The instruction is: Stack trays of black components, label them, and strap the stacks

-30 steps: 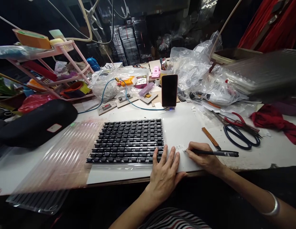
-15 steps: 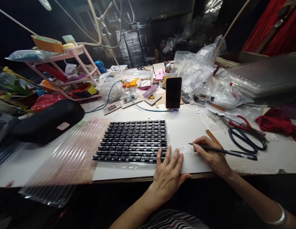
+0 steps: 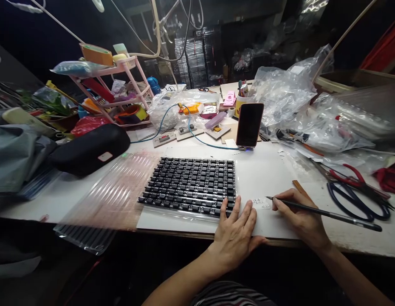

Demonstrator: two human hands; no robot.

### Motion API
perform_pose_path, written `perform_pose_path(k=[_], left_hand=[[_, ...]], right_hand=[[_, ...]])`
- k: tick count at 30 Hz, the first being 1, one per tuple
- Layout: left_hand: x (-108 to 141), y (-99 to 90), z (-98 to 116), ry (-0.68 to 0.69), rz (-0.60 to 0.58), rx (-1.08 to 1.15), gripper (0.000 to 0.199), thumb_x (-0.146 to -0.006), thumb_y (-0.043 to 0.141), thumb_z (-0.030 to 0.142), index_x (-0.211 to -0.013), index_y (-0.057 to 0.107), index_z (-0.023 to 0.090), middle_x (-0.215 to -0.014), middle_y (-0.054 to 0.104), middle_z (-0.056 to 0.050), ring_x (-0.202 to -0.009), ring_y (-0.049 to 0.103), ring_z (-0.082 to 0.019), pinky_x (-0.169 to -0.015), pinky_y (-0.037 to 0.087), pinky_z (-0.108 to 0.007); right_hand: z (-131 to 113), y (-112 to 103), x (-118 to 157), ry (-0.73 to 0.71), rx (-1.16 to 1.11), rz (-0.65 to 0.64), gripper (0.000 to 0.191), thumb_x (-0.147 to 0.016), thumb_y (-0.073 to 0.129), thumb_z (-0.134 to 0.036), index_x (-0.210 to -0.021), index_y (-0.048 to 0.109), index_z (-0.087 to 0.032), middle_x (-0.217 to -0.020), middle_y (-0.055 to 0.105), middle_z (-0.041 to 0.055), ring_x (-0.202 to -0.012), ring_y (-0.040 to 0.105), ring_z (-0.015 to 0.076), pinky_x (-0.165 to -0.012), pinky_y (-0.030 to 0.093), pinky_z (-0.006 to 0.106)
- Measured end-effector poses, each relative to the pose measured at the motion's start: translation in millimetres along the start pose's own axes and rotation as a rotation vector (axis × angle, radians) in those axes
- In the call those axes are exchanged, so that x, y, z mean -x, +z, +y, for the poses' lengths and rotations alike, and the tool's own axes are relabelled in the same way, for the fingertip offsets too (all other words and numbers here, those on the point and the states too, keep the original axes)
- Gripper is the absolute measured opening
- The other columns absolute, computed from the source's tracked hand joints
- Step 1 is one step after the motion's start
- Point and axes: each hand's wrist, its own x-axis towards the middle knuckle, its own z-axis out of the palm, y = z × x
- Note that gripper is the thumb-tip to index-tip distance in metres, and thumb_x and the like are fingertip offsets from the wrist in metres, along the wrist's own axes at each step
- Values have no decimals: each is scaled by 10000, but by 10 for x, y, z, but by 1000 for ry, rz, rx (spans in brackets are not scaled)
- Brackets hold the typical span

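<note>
A clear plastic tray (image 3: pixel 187 216) on the white board holds rows of small black circuit modules (image 3: pixel 194 182). My left hand (image 3: pixel 234 233) lies flat, fingers spread, its fingertips over the tray's front right corner and the white surface beside it. My right hand (image 3: pixel 302 221) pinches a slim black pen-like tool (image 3: pixel 337 215) with a pointed tip; I cannot make out its exact kind. Just left of that tip is a small patch of tiny dark marks or bits (image 3: pixel 260 204) on the white surface. A brown wooden strip (image 3: pixel 302 189) lies partly behind the right hand.
A phone (image 3: pixel 249 124) stands upright behind the tray, near a blue cable (image 3: pixel 210 145). Scissors (image 3: pixel 347 204) and red-handled pliers (image 3: pixel 353 176) lie at right. Left are a black case (image 3: pixel 92 148), an overhanging clear ribbed sheet (image 3: pixel 111 182) and a pink rack (image 3: pixel 138 80). Plastic bags (image 3: pixel 280 93) crowd the back.
The whole view has shifted, so the bench things appear further right. My left hand stays by the tray corner, and my right hand keeps its hold on the black tool beside the marks.
</note>
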Motion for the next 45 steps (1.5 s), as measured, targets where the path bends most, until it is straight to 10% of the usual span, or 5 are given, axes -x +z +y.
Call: perform_pose_path(k=[12, 45], left_hand=[[-8, 35, -7, 5, 18, 12, 591, -914, 305, 552, -1331, 450, 159, -1464, 377, -44, -1381, 234, -305, -1111, 121, -529], [-23, 50, -7, 19, 25, -7, 568, -904, 361, 527, -1327, 461, 160, -1483, 338, -39, -1388, 207, -308, -1106, 112, -543]], right_hand=[[-206, 219, -67, -88, 58, -215, 162, -808, 535, -279, -671, 518, -195, -568, 529, -29, -512, 470, 105, -488, 376, 236], [-75, 206, -57, -209, 149, -279, 226, -831, 462, -203, -608, 421, -192, -560, 450, -32, -518, 392, 90, -506, 336, 233]])
